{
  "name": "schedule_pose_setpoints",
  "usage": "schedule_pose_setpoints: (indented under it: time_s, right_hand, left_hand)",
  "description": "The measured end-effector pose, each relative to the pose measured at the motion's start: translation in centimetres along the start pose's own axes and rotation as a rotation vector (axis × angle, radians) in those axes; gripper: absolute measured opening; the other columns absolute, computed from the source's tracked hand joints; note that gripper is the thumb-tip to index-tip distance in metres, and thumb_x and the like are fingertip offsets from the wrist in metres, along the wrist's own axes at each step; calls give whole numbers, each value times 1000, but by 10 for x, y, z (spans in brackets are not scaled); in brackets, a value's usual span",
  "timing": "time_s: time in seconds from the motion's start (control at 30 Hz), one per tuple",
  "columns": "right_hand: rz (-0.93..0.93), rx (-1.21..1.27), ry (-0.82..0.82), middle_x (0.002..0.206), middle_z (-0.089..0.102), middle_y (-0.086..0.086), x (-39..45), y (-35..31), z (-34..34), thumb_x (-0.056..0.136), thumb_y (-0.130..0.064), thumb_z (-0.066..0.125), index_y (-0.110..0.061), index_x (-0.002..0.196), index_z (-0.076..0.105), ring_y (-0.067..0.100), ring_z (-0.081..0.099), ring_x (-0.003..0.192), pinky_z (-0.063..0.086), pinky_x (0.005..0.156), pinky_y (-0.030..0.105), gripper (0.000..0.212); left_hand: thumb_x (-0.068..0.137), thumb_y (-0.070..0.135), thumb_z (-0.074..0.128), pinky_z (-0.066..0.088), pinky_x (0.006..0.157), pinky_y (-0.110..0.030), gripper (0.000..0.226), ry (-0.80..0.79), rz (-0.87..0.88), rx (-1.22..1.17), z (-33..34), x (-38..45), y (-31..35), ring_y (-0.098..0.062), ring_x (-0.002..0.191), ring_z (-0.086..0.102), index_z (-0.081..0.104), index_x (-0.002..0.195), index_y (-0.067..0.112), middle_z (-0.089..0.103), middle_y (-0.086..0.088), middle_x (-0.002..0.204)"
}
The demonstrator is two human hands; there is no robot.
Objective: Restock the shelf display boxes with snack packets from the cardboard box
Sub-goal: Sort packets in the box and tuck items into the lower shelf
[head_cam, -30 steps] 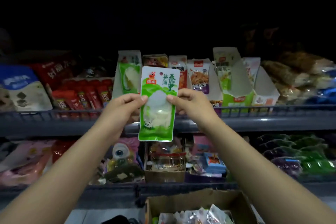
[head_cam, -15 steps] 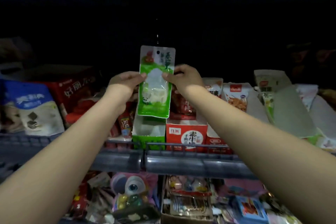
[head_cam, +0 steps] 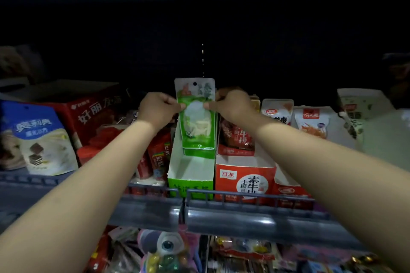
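A green and white snack packet (head_cam: 196, 117) stands upright at the back of a green and white display box (head_cam: 190, 173) on the shelf. My left hand (head_cam: 158, 109) pinches the packet's left edge and my right hand (head_cam: 230, 105) pinches its right edge. The packet's lower end rests against another green packet inside the box. The front half of the box shows a bare white floor. The cardboard box is out of view.
A red display box (head_cam: 244, 180) with red packets stands right of the green one. Red stick packets (head_cam: 155, 157), a large red carton (head_cam: 88, 113) and a blue bag (head_cam: 37, 137) lie to the left. A wire rail (head_cam: 221, 196) fronts the shelf. More snacks fill the shelf below.
Both hands have carried the packet from in front of the shelf forward and down into the back of the green display box. The view has moved closer to the shelf.
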State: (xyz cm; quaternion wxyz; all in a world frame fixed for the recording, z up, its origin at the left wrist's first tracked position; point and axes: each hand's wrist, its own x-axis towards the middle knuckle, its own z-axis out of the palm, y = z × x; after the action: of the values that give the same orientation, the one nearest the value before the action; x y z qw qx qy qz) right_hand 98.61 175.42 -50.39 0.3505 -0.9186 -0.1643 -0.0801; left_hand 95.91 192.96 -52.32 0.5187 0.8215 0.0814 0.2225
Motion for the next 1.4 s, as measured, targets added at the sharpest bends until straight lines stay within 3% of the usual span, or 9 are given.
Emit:
schedule_pose_setpoints:
  time_s: [0.17,0.27,0.43,0.57,0.77,0.9,1.03,1.2,1.4]
  right_hand:
    - [29,-37,21,66,50,-3,3,11,7,84,-34,67,-17,62,45,15,49,74,30,48,21,36]
    - [20,7,81,70,52,0,4,16,12,84,-29,68,-20,61,45,15,50,76,31,51,26,34]
    - [11,73,167,79,58,3,5,17,18,84,-29,68,-17,84,62,20,59,84,36,65,23,13]
    - [-2,103,257,92,68,9,8,13,17,84,-28,67,-15,94,69,24,62,91,39,67,23,17]
    - [22,36,145,80,59,5,7,14,19,86,-30,65,-21,62,49,20,57,81,41,66,26,30]
    - [5,102,165,73,60,1,5,15,22,85,-29,67,-13,85,64,19,59,77,42,57,25,16]
    - [-5,185,216,80,58,0,-1,13,22,84,-24,69,-10,107,63,14,56,77,34,51,16,28]
    - [25,290,280,76,56,-3,-22,9,14,84,-21,69,-4,109,59,13,53,79,37,66,20,32]
    - [75,392,332,69,49,-12,-76,8,-7,85,-19,64,-18,100,60,7,49,65,36,57,19,15]
  left_hand:
    - [75,18,79,52,77,-28,16,27,11,104,13,3,-10,-16,77,62,64,69,14,68,-3,80]
    - [74,18,80,51,80,-29,20,72,29,94,18,3,-12,-17,80,62,62,66,16,68,-4,81]
    - [74,16,79,52,80,-31,16,93,66,41,19,3,-15,-19,80,63,63,71,15,67,-5,82]
    - [76,15,77,51,80,-28,14,128,97,-41,18,4,-12,-20,83,64,69,83,8,67,-8,85]
    - [76,14,77,54,84,-38,13,109,56,-21,20,3,-19,-23,83,65,66,84,15,67,-7,85]
    - [79,15,74,52,82,-32,17,111,64,9,22,-1,-19,-17,81,61,66,93,12,61,0,80]
    - [80,15,73,44,76,-23,25,134,70,35,23,-7,-18,-14,82,55,64,102,10,54,5,78]
    - [83,18,70,42,76,-21,30,188,105,62,19,-31,-7,-12,85,55,60,110,10,57,-1,98]
    - [85,17,65,52,83,-29,15,123,262,-5,24,-101,12,-9,88,61,61,98,24,63,-6,104]
